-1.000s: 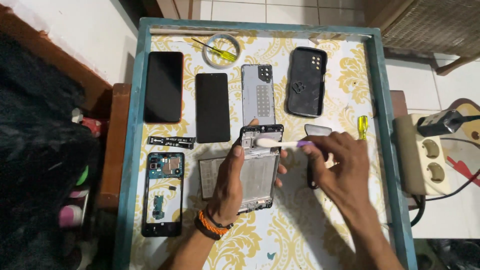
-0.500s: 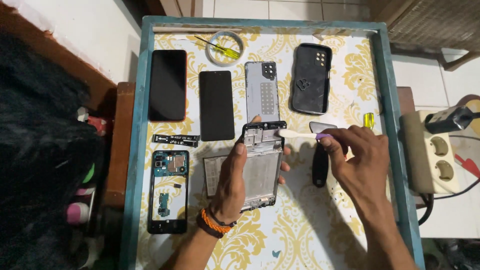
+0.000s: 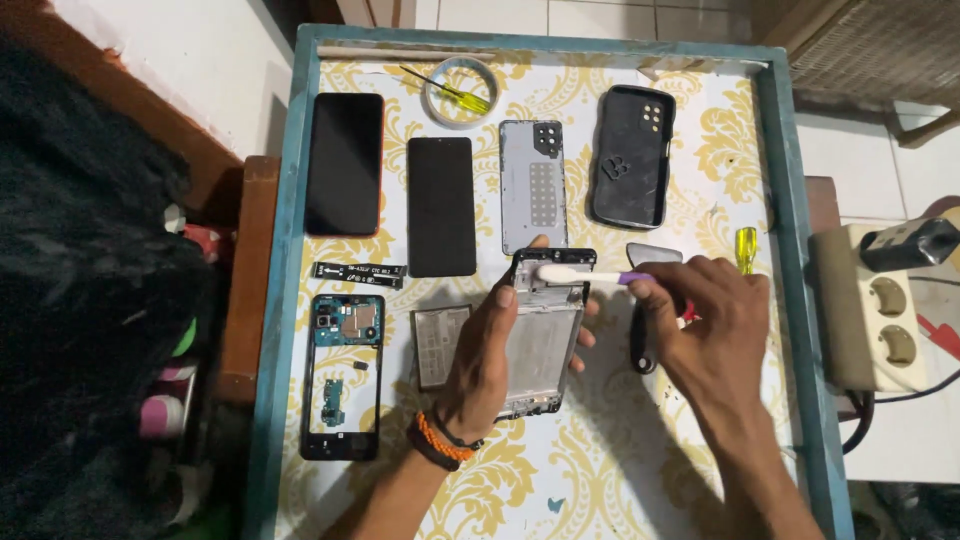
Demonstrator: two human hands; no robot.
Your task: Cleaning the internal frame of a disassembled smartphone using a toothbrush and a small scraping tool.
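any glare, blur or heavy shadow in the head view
Head view: sharp overall; the left hand and right hand cast soft shadows on the tablecloth; faint sheen on the two dark screens; left edge falls into murky darkness; no strong glare.

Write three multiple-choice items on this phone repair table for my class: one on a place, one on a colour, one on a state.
1. Where does the roll of tape lie?
A. at the far edge of the table
B. beside the power strip
C. under the phone frame

2. What colour is the handle of the toothbrush?
A. green
B. purple
C. red

3. What is the left hand doing?
A. resting flat on the table
B. holding the phone frame
C. lifting the black phone case

Answers:
1 A, the tape sits near the far rim with a small yellow screwdriver across it.
2 B, the handle shows purple next to the right hand.
3 B, thumb and fingers grip the frame's sides while the brush head sits on its top end.
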